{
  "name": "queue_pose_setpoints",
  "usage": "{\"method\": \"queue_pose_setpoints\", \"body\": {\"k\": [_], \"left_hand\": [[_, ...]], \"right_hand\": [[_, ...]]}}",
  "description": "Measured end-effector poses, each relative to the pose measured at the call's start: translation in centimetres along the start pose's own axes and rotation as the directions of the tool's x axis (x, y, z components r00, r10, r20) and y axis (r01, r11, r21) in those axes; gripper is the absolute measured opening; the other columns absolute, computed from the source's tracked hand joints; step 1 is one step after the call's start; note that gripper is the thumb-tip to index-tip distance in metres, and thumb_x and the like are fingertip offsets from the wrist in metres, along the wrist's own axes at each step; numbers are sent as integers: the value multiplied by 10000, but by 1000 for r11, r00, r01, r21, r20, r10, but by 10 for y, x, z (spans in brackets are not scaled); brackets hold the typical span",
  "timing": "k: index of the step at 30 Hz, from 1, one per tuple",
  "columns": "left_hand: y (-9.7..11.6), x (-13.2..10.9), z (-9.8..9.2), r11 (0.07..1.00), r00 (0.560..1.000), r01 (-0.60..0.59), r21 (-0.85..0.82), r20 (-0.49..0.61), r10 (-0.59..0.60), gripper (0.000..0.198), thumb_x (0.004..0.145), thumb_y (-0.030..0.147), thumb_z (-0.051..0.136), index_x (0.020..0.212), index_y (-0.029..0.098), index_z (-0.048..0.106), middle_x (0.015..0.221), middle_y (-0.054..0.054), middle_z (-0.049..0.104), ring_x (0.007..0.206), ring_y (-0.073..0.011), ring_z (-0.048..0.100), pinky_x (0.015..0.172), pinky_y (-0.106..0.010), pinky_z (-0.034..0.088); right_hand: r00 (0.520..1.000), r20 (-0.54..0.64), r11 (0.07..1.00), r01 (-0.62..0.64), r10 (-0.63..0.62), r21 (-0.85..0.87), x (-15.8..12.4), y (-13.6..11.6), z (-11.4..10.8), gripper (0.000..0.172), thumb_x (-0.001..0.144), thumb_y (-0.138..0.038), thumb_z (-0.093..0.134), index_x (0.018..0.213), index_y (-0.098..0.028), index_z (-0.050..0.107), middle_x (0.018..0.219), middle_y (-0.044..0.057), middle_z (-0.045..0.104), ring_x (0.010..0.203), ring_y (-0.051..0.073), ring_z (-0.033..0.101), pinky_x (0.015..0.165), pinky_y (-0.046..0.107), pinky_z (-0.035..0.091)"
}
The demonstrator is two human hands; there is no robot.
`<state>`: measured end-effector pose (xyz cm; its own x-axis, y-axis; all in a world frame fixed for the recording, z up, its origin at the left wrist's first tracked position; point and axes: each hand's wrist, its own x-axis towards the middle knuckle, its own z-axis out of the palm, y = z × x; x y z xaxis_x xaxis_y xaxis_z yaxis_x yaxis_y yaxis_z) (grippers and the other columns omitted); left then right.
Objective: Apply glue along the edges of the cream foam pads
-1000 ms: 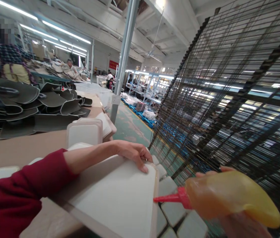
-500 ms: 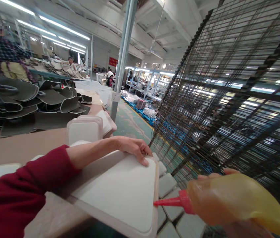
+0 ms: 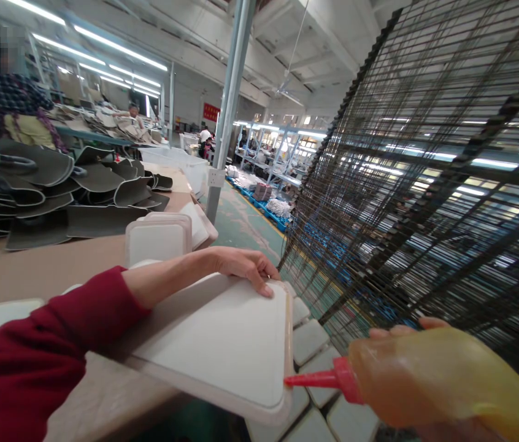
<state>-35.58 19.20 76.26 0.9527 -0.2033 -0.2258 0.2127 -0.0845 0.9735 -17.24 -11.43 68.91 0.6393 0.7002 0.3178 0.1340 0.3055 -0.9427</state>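
Note:
My left hand (image 3: 248, 270) grips the far edge of a white padded panel (image 3: 222, 344) with rounded corners, its thumb on the top face and the fingers curled over the rim. The panel tilts over the table's edge. In my right hand (image 3: 402, 331) is a squeeze bottle (image 3: 448, 374) of amber-yellow liquid, lying nearly level. Its red nozzle tip touches the panel's right rim near the lower corner. Most of my right hand is hidden behind the bottle. A shiny, yellowish strip runs along the rim above the nozzle.
More white panels (image 3: 158, 239) lie on the brown table (image 3: 84, 258); others (image 3: 310, 344) sit below at right. Dark grey curved sheets (image 3: 38, 202) are piled at left. A large wire rack (image 3: 402, 184) leans at right. A metal post (image 3: 229, 110) stands ahead. Co-workers (image 3: 24, 98) are farther back.
The nozzle stays against the rim near the lower right corner. The panel's far edge and my left hand have risen slightly in view. The bottle has shifted a little right and down.

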Motion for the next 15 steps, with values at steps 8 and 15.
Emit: {"method": "queue_pose_setpoints", "body": {"k": [8,15], "left_hand": [[-4,-3,-10,1000,998,-27,-8,-63,27,341,633,378,805,845,135,696,704,-34,716,544,-139,641,492,-193,508],[-9,-10,-17,997,985,-36,-69,-169,24,326,626,365,803,831,138,690,695,-42,716,520,-152,639,455,-203,490]], "right_hand": [[998,-48,971,38,-28,238,5,-11,-6,763,508,-244,801,1209,-365,526,1078,-4,682,882,231,675,735,347,577],[989,-39,973,149,-144,175,1,-31,17,534,635,-271,775,1135,-327,594,1056,48,688,940,273,663,632,314,580]]}}
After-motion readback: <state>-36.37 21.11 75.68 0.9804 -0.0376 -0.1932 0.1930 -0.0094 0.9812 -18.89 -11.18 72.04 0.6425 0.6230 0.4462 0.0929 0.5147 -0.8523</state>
